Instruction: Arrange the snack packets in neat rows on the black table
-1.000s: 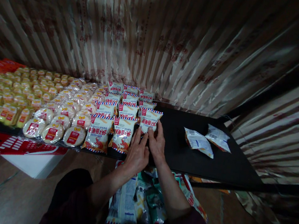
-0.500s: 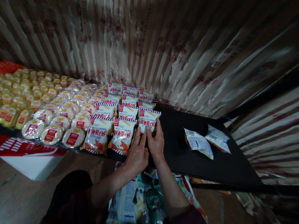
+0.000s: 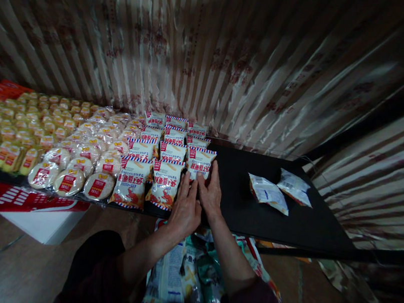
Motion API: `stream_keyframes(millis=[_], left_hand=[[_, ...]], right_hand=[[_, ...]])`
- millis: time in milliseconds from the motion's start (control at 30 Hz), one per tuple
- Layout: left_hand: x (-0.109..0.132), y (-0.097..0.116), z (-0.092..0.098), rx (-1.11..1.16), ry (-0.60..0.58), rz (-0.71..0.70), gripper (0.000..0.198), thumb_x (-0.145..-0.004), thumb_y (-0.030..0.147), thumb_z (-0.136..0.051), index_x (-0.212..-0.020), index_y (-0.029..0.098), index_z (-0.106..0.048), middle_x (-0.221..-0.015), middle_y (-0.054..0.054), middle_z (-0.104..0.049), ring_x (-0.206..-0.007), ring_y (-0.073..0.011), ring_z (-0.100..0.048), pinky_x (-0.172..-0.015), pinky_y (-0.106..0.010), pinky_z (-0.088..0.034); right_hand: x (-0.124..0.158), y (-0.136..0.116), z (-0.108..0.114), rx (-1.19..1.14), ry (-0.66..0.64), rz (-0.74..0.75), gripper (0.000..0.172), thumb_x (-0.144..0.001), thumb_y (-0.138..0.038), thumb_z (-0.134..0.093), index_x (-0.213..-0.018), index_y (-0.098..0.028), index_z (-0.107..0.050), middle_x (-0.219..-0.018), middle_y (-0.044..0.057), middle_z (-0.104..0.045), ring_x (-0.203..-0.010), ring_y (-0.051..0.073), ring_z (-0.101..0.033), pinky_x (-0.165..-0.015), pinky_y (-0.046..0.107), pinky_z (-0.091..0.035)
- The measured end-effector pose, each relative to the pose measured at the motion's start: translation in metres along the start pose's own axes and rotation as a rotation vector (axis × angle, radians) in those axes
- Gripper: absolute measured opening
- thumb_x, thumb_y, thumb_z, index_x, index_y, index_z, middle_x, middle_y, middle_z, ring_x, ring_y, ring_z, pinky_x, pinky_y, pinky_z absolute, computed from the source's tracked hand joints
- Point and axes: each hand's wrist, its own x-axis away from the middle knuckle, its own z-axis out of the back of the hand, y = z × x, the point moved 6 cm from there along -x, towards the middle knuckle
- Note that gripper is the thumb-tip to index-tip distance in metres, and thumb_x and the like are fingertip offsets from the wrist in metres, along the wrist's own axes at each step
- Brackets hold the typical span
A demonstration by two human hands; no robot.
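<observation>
A small white snack bag (image 3: 201,160) with a red-and-blue striped top edge leans at the front of the right column of like bags. My right hand (image 3: 211,193) is closed on its lower right corner, thumb on the front and fingers along the side. My left hand (image 3: 184,212) lies with outstretched fingers by the bag's lower left corner, beside a front bag (image 3: 164,185) in the middle column. Another front bag (image 3: 131,182) stands to the left of that one. The undersides of my fingers are hidden.
Round white rice crackers (image 3: 98,186) in clear wrap fill rows further left, then yellow-wrapped snacks (image 3: 29,160). Two loose bags (image 3: 268,194) lie on the black shelf (image 3: 312,228) at right. Below are green snack packs (image 3: 207,269) and a white box (image 3: 43,224). Striped sheeting (image 3: 202,45) hangs behind.
The snack bag between my hands has shifted very slightly down and left, its front showing a little more. My hands have hardly moved.
</observation>
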Motion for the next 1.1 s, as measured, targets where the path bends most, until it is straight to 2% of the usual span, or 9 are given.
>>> stream_keyframes(millis=[167, 333, 433, 667, 867, 1100], left_hand=[[-0.001, -0.003, -0.002, 0.017, 0.013, -0.006, 0.068, -0.077, 0.009, -0.042, -0.144, 0.012, -0.028, -0.157, -0.013, -0.010, -0.144, -0.0243, -0.005, -0.118, -0.046, -0.015], [-0.001, -0.005, -0.004, 0.007, 0.005, -0.012, 0.066, -0.079, 0.009, -0.040, -0.143, 0.007, -0.026, -0.157, -0.016, -0.008, -0.144, -0.0252, -0.004, -0.118, -0.047, -0.016], [-0.001, -0.004, -0.002, 0.004, 0.017, -0.017, 0.067, -0.078, 0.008, -0.040, -0.144, 0.010, -0.026, -0.157, -0.014, -0.008, -0.144, -0.0251, -0.004, -0.118, -0.047, -0.016], [-0.001, 0.000, 0.000, 0.015, 0.028, -0.027, 0.069, -0.077, 0.008, -0.042, -0.144, 0.014, -0.027, -0.158, -0.011, -0.006, -0.144, -0.0250, -0.003, -0.118, -0.046, -0.015], [0.001, 0.002, 0.000, -0.020, 0.008, -0.022, 0.067, -0.077, 0.008, -0.041, -0.143, 0.009, -0.029, -0.157, -0.014, -0.005, -0.144, -0.0254, 0.000, -0.118, -0.045, -0.015], [0.008, 0.009, 0.003, -0.101, 0.050, -0.118, 0.067, -0.077, 0.007, -0.042, -0.143, 0.011, -0.029, -0.157, -0.012, -0.008, -0.145, -0.0266, -0.001, -0.117, -0.050, -0.015]], right_hand=[[-0.002, -0.002, -0.002, 0.000, -0.019, 0.026, 0.066, -0.085, -0.057, -0.045, -0.142, -0.024, -0.037, -0.146, 0.009, -0.042, -0.133, 0.026, -0.040, -0.109, 0.047, -0.033], [-0.003, -0.004, -0.002, 0.001, -0.033, 0.036, 0.068, -0.086, -0.054, -0.046, -0.145, -0.023, -0.030, -0.149, 0.009, -0.037, -0.135, 0.025, -0.038, -0.110, 0.047, -0.032], [-0.002, -0.005, -0.001, -0.010, -0.031, 0.039, 0.068, -0.086, -0.053, -0.046, -0.146, -0.023, -0.028, -0.148, 0.009, -0.038, -0.135, 0.025, -0.038, -0.110, 0.046, -0.031], [0.001, -0.001, 0.000, -0.007, -0.016, 0.025, 0.068, -0.086, -0.055, -0.046, -0.145, -0.024, -0.030, -0.148, 0.009, -0.038, -0.136, 0.025, -0.036, -0.110, 0.047, -0.032], [0.003, -0.002, 0.002, 0.019, -0.025, 0.048, 0.069, -0.087, -0.055, -0.043, -0.145, -0.021, -0.031, -0.149, 0.010, -0.037, -0.137, 0.025, -0.034, -0.112, 0.046, -0.029], [0.015, -0.001, 0.013, 0.061, 0.014, 0.029, 0.070, -0.086, -0.059, -0.042, -0.143, -0.019, -0.033, -0.148, 0.010, -0.037, -0.137, 0.025, -0.033, -0.112, 0.046, -0.028]])
